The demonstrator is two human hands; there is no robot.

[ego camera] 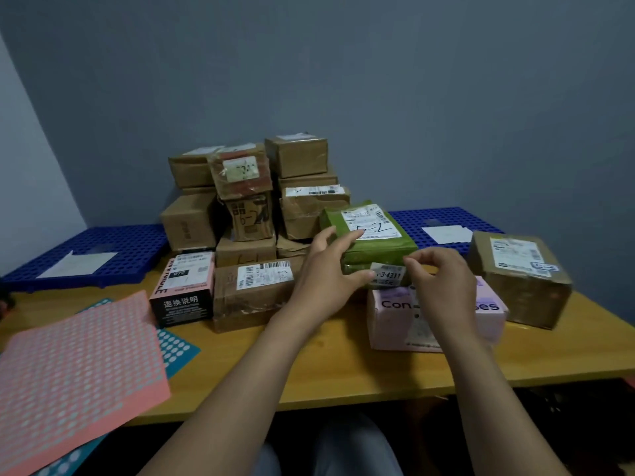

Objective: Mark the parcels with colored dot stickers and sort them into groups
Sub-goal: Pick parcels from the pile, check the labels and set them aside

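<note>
The green parcel [371,231] sits straight ahead of you, right of the table's [326,365] middle. It rests on a pink box [388,324] with its small-labelled side facing you. Your left hand [326,269] grips its near left corner, fingers on top, thumb on the near side. Your right hand [443,280] pinches at the near top edge; you cannot tell whether it holds a dot. The sticker sheets [75,365] lie well apart at the near left corner, closer to your left hand.
</note>
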